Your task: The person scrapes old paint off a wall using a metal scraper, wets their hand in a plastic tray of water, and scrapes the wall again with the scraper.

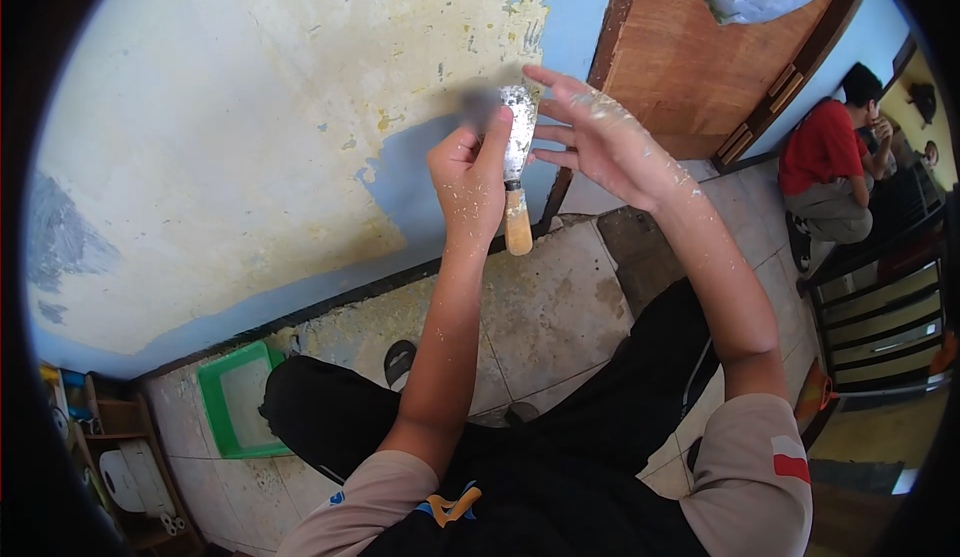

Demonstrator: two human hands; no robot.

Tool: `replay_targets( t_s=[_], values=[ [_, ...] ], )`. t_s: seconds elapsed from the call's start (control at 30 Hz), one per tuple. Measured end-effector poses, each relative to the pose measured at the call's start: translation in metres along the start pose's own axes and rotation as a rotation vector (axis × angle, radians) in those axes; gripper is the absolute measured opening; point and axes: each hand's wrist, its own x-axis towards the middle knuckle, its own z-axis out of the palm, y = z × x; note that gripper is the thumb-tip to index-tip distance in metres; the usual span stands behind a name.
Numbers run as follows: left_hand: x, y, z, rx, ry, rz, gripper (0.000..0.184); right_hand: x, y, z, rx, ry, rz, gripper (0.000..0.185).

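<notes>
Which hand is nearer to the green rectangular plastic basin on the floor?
Left. In this view, the left hand is above and right of the basin; the right hand is farther right, beyond the wooden-handled metal scraper.

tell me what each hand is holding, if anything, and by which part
The left hand holds a scraper with speckled metal blade and tan wooden handle, gripped by its blade; the right hand is open, holding nothing.

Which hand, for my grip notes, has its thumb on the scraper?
The left hand: its thumb lies on the scraper, while the right hand is spread open.
</notes>
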Motion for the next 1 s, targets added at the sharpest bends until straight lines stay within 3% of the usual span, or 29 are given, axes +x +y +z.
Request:
replay_targets(
  t_s=[0.03,0.07,0.3,0.4,0.57,0.7,0.77,0.9,1.0],
  values=[
    [-0.001,0.000,0.001,0.006,-0.008,0.001,0.026,0.003,0.006,-0.002,-0.288,0.121,-0.006,0.081],
    [-0.001,0.000,0.002,0.011,-0.016,0.000,0.027,0.005,0.011,-0.001,-0.236,0.240,-0.002,0.059],
    [0.003,-0.011,0.004,0.084,-0.094,-0.029,0.031,0.012,0.020,-0.004,-0.226,0.301,-0.106,0.036],
    [0.003,-0.017,0.004,0.055,-0.243,-0.264,0.047,0.020,0.017,-0.011,-0.059,0.424,-0.197,0.026],
    [-0.006,-0.028,0.008,-0.098,-0.502,-0.470,0.052,0.027,0.015,-0.011,0.106,0.406,-0.213,0.031],
    [-0.011,-0.038,0.015,-0.106,-0.458,-0.417,0.044,0.031,0.013,-0.004,0.042,0.460,-0.200,0.035],
    [-0.010,-0.041,0.013,-0.129,-0.378,-0.434,0.041,0.036,0.017,-0.008,-0.009,0.357,-0.233,0.037],
    [-0.015,-0.046,0.021,-0.049,-0.264,-0.347,0.042,0.046,0.037,-0.006,-0.140,0.342,-0.072,0.041],
    [-0.019,-0.052,0.024,-0.100,-0.128,-0.307,0.044,0.044,0.040,-0.002,-0.203,0.344,-0.083,0.046]
  ],
)
